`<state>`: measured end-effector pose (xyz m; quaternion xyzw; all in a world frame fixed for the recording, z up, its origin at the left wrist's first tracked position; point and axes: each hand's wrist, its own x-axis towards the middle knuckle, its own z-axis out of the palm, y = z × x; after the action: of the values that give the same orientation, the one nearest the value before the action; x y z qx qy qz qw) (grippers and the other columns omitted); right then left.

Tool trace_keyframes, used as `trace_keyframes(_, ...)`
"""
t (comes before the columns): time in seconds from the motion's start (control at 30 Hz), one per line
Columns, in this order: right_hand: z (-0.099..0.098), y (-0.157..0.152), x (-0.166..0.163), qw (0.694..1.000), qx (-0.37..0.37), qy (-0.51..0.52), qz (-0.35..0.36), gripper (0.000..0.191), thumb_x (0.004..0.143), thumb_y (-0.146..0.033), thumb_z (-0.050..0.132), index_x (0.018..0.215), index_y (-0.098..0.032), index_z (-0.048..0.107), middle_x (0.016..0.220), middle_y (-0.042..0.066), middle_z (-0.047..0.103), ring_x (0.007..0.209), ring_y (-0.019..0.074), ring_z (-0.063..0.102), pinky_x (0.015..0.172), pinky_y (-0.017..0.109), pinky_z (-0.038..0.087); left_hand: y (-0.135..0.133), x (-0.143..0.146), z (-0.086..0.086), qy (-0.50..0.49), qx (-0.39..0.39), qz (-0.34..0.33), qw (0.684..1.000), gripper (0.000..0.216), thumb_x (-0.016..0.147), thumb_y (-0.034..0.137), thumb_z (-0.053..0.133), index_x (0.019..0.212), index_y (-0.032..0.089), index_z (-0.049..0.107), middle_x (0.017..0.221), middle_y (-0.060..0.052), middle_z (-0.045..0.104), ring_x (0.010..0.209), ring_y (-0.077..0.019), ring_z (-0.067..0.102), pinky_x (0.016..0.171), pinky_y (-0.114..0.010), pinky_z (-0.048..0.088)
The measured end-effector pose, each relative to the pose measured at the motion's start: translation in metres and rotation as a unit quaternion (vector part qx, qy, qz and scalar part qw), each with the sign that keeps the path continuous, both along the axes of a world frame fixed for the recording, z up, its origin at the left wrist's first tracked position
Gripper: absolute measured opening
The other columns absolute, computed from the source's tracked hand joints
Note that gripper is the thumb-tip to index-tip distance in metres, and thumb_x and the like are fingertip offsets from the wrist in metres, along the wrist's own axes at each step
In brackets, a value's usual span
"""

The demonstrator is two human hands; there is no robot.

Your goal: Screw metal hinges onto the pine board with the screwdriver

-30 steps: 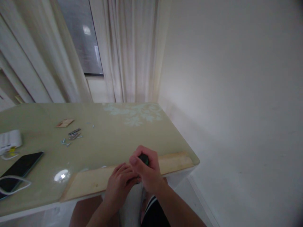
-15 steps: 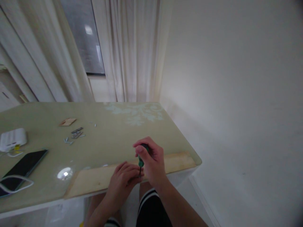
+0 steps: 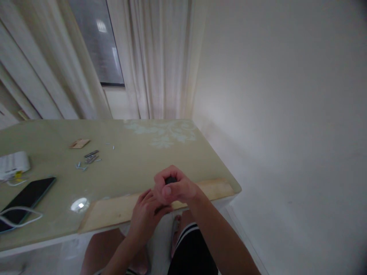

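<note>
A long, pale wooden board [image 3: 114,214] lies along the table's near edge. My right hand [image 3: 179,189] is wrapped around a screwdriver [image 3: 171,180]; only the dark end of its handle shows now, and the shaft and tip are hidden under the fist. Close against it, my left hand [image 3: 147,214] rests over the board's front edge with its fingers on top. Between its fingers and thumb is something dark that I cannot make out.
Metal hardware pieces [image 3: 91,157] and several small screws [image 3: 80,167] lie on the green tabletop [image 3: 129,168]. Beyond them is a small wooden piece [image 3: 79,143]. A phone [image 3: 28,200], a white cable [image 3: 28,209] and a white device [image 3: 14,164] occupy the left. A wall [image 3: 275,126] stands right.
My right hand has turned over the screwdriver, so its green part and shaft no longer show. The left hand stays at the board's edge. The view has shifted slightly.
</note>
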<state>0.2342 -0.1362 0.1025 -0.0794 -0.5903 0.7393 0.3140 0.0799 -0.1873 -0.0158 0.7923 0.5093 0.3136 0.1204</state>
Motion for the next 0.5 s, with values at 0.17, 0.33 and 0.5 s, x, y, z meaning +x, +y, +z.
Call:
trace_keyframes(0.17,0.008,-0.016,-0.010,0.954,0.031,-0.051,-0.293,0.043,0.088,-0.057,0.076,0.075,-0.021,0.057,0.061,-0.006,0.053,0.052,0.0082,0.042,0.050,0.022,0.033,0.001,-0.003,0.006,-0.004,-0.011,-0.042,0.999,0.008,0.092,0.029,0.075,0.096,0.031,0.081,0.107,-0.001,0.081,0.105,-0.0240,0.071,0.110,-0.047,0.047)
trace_keyframes(0.33,-0.004,-0.035,-0.017,0.889,0.001,-0.022,-0.458,0.039,0.090,-0.054,0.076,0.084,-0.022,0.055,0.064,-0.008,0.045,0.057,0.0088,0.039,0.052,0.021,0.033,0.000,-0.006,0.005,0.000,-0.028,-0.070,0.997,0.015,0.096,0.024,0.069,0.097,0.033,0.080,0.113,0.001,0.080,0.110,-0.0227,0.071,0.117,-0.052,0.040)
trace_keyframes(0.5,-0.010,-0.029,-0.009,0.956,-0.001,0.005,-0.293,0.052,0.083,-0.061,0.079,0.065,-0.021,0.051,0.053,-0.008,0.040,0.051,0.0081,0.032,0.047,0.024,0.025,0.001,-0.004,-0.005,-0.006,0.011,-0.025,1.000,0.015,0.095,0.024,0.068,0.093,0.031,0.081,0.105,0.000,0.082,0.105,-0.0250,0.072,0.110,-0.049,0.048)
